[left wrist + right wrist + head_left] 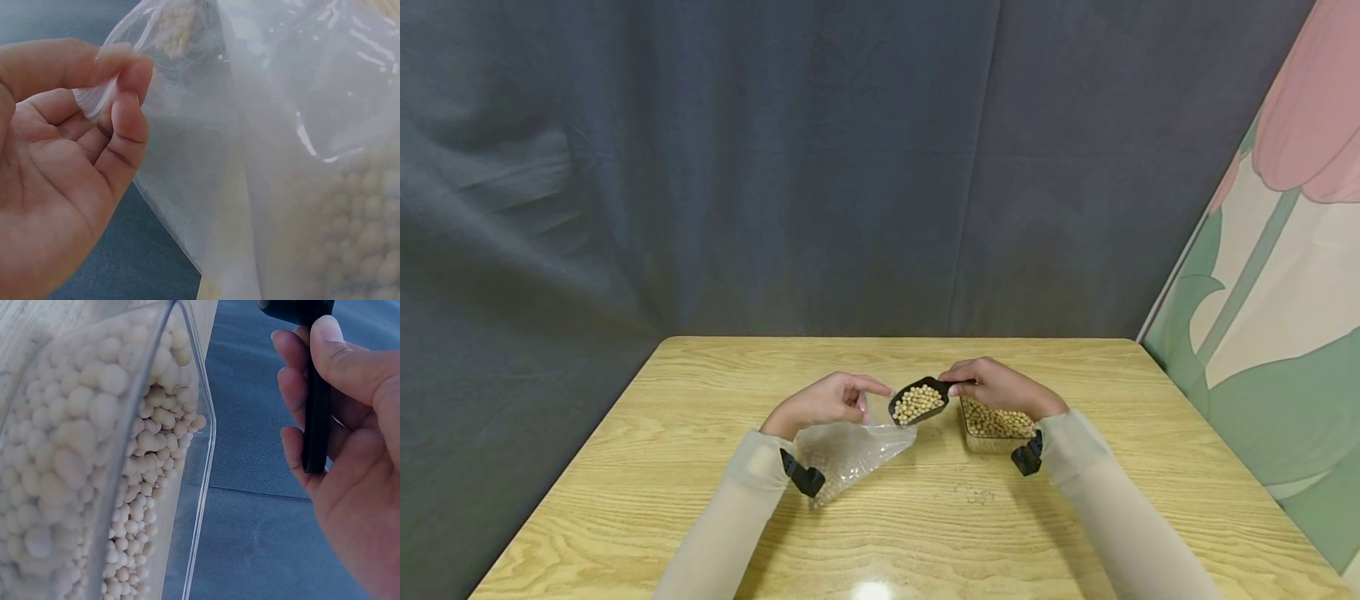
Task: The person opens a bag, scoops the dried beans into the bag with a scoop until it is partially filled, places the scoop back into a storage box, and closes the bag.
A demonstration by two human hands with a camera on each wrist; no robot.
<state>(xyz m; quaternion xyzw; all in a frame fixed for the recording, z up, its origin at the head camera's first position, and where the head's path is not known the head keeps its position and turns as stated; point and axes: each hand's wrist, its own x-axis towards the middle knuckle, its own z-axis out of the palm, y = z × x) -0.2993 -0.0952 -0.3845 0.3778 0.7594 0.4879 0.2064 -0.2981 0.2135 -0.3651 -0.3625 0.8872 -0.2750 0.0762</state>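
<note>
a: who held what over the tabletop (925,533)?

b: a person's right hand (1003,392) grasped the handle of a black scoop (943,387), while the left hand (831,404) pinched the rim of a clear plastic bag (857,454) between thumb and fingers.

a: and where were these things placed?

b: the bag slumped about midway between the tabletop's left and right edges, beans showing through its lower part. the scoop, loaded with pale beans (917,403), hung between the bag and a clear box (992,444) of similar beans. the box stood on the side toward the right edge; all 3 were well apart from the 2 far corners.

a: what could have gone wrong from there?

b: a spill, most likely. the scoop's lip was at the bag's mouth, though whether it reached inside could not be told. tipped too soon or too steeply, it would probably have scattered beans across the tabletop.

a: any weak point on the bag's side?

b: only 1 hand held the thin film, at 1 patch of rim. a slipped pinch, or a nudge from the scoop, could have folded the mouth closed. the right wrist was also near the box, so a low swing might have knocked it.
</note>
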